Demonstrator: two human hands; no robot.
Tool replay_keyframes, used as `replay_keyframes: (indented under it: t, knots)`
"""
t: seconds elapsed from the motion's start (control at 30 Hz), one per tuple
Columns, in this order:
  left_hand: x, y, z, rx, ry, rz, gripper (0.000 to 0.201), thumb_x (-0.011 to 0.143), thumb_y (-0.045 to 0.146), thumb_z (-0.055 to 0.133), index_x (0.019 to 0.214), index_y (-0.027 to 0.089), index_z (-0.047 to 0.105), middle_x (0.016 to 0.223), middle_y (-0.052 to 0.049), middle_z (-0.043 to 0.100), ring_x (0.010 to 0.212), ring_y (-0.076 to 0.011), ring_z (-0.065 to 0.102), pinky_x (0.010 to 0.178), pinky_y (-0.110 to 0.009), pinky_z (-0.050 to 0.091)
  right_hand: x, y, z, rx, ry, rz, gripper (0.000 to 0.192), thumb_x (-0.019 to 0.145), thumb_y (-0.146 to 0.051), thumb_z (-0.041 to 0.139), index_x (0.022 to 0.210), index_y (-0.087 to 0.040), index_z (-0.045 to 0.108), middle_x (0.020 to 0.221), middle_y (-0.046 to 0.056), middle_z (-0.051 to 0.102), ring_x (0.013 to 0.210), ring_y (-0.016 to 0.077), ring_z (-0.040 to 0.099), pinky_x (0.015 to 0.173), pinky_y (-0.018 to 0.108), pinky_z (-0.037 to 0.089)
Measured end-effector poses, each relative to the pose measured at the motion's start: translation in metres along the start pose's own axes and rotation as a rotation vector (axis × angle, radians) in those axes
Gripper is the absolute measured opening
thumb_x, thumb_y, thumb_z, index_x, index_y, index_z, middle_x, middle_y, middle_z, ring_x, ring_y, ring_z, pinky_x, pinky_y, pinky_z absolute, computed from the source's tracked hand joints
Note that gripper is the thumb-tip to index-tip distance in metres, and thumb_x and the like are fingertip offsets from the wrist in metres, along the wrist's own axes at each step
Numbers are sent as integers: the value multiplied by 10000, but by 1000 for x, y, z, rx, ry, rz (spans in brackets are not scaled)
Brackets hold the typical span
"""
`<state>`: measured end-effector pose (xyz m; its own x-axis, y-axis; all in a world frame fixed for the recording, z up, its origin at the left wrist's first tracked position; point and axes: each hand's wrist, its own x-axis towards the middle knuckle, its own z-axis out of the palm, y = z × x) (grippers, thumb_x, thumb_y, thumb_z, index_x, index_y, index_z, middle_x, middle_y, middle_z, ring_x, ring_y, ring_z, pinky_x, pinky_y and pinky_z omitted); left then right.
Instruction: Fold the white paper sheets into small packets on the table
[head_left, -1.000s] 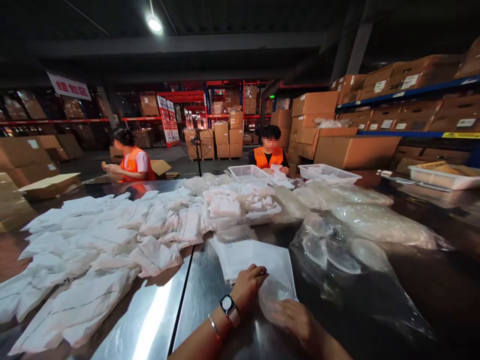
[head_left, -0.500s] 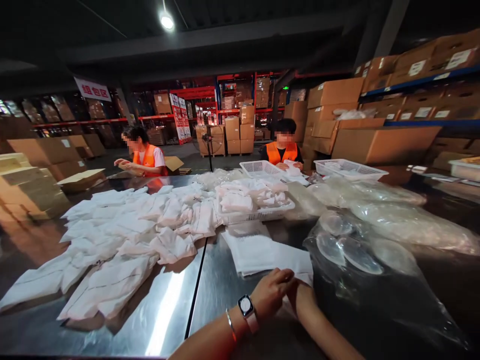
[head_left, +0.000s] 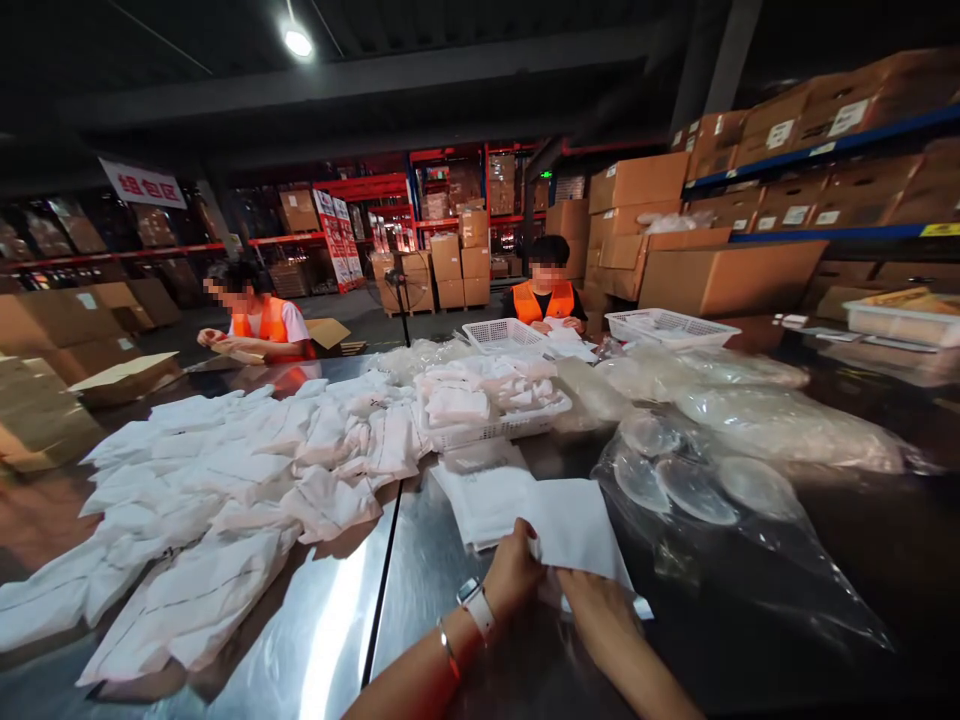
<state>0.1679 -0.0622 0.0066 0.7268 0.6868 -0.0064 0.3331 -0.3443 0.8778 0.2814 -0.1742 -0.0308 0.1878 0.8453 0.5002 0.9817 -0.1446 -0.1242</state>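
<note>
My left hand (head_left: pixel 514 568), with a watch on its wrist, is closed with thumb and fingers on the near edge of a white cloth-like bag (head_left: pixel 581 525). The fingers of my right hand (head_left: pixel 598 608) reach under or into that bag's near side and are hidden by it. Behind it lie flat white bags (head_left: pixel 486 500), stacked and partly overlapped by the one I hold. To the left spreads a large heap of filled white bags (head_left: pixel 217 480), several with a dark line across them.
A white basket (head_left: pixel 499 428) of folded white bags stands beyond my hands on the metal table (head_left: pixel 420 560). Clear plastic sacks (head_left: pixel 787 425) and one with round clear lids or bowls (head_left: pixel 697 492) lie right. Two people in orange vests (head_left: pixel 544 300) work across the table.
My hands have come apart from their overlap. The left moved onto the bag's edge, and the right slid under or into it. The bag is now lifted and spread. The view shifted right.
</note>
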Motion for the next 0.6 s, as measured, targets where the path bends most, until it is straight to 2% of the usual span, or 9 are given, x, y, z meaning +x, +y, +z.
replay_keyframes:
  t: [0.1, 0.17, 0.27, 0.4, 0.5, 0.6]
  knots:
    - [2, -3, -2, -181, -99, -122, 400, 651, 99, 647, 914, 210, 368, 639, 87, 501, 547, -123, 520, 549, -249, 428, -9, -10, -5, 6, -31, 9, 405, 804, 2, 396, 1005, -214, 673, 878, 50, 700, 809, 232, 655, 722, 337, 461]
    - [2, -5, -3, -288, -172, -205, 455, 621, 117, 682, 906, 221, 343, 619, 107, 497, 492, -113, 504, 514, -254, 437, -8, -15, -8, 85, -52, 22, 358, 836, -31, 404, 982, -211, 676, 880, 43, 703, 817, 224, 655, 739, 345, 464]
    - [4, -10, -3, -379, -214, -294, 444, 601, 105, 671, 887, 220, 352, 588, 110, 502, 476, -124, 519, 498, -262, 439, -4, -18, -13, 189, -77, 50, 274, 863, -90, 430, 882, -206, 678, 848, 38, 698, 807, 216, 651, 740, 344, 472]
    - [7, -17, -1, -417, -198, -297, 353, 621, 107, 641, 848, 211, 392, 551, 103, 507, 498, -112, 521, 502, -225, 398, -2, -22, -13, 228, -73, 68, 238, 830, -78, 450, 842, -205, 650, 840, 37, 678, 800, 209, 637, 733, 341, 480]
    - [11, -23, 1, -433, -187, -283, 389, 595, 126, 689, 835, 209, 395, 539, 104, 516, 483, -92, 490, 492, -204, 367, -3, -27, -11, 196, -38, 74, 250, 811, -47, 431, 831, -206, 623, 838, 38, 657, 802, 200, 621, 725, 326, 473]
    - [12, -25, 6, -447, -159, -256, 435, 579, 153, 718, 828, 217, 366, 510, 128, 466, 458, -77, 454, 472, -189, 335, -1, -35, -10, 116, -18, 75, 251, 827, -46, 408, 826, -206, 601, 817, 42, 629, 790, 208, 599, 709, 332, 461]
